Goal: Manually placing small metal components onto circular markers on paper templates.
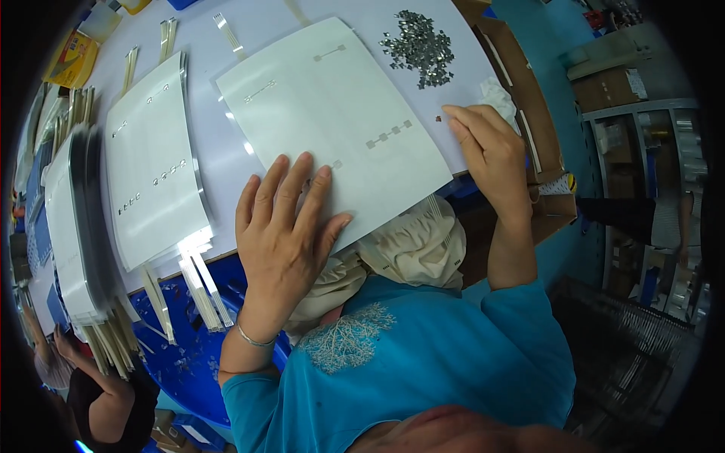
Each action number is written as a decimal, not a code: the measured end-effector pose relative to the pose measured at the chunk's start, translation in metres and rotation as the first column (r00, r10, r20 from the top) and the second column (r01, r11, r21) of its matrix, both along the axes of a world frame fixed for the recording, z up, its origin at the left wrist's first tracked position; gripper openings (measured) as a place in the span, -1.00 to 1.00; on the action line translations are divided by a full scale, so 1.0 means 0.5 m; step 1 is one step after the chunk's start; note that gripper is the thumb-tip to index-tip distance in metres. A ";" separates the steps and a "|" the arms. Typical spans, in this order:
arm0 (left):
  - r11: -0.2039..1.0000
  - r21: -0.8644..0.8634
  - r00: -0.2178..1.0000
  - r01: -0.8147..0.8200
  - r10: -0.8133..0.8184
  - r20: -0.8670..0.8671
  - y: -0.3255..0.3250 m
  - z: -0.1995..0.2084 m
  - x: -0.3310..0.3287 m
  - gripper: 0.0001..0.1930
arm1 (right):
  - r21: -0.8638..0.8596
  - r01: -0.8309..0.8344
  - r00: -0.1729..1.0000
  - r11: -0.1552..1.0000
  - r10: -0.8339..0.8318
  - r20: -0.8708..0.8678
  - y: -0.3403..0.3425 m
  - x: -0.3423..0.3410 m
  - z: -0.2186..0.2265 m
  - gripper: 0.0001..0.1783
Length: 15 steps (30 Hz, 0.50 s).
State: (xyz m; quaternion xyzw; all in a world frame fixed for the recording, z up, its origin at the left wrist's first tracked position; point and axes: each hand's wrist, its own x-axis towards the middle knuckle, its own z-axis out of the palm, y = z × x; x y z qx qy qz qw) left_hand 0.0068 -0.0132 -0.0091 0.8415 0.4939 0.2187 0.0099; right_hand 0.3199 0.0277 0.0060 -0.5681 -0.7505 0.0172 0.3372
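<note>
A large white flat sheet (317, 98) with small grey patterned marks lies in front of me on the table. My left hand (279, 226) rests flat on its lower left part, fingers spread. Off the sheet's right edge, my right hand (491, 151) is held over the table with thumb and fingertips pinched together; whatever they hold, if anything, is too small to make out. A tiny brown piece (438, 118) lies just beside those fingertips. Farther back sits a loose pile of small shiny metal pieces (419, 49).
To the left lie a stack of similar sheets (151, 143) with ribbon-like tails (200, 294) and a thicker stack (68, 226). A crumpled white tissue (498, 100) and cardboard edging (540, 113) are at the right. A blue tub (177, 370) stands below the table edge. Another person's arm (106, 377) shows lower left.
</note>
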 end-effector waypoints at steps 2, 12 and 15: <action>1.000 0.000 1.000 0.010 -0.010 0.013 0.001 -0.003 0.001 -0.35 | 0.052 -0.018 0.997 0.998 0.014 0.075 -0.014 -0.005 0.000 -0.80; 0.999 -0.028 0.988 -0.045 0.049 0.148 0.005 -0.003 0.010 -0.27 | 0.118 -0.091 0.996 0.989 0.089 0.016 -0.015 0.004 -0.028 -0.76; 0.999 -0.021 0.988 -0.040 0.043 0.151 0.003 -0.005 0.008 -0.25 | 0.051 0.049 0.984 0.997 -0.039 -0.174 -0.027 -0.014 -0.016 -0.69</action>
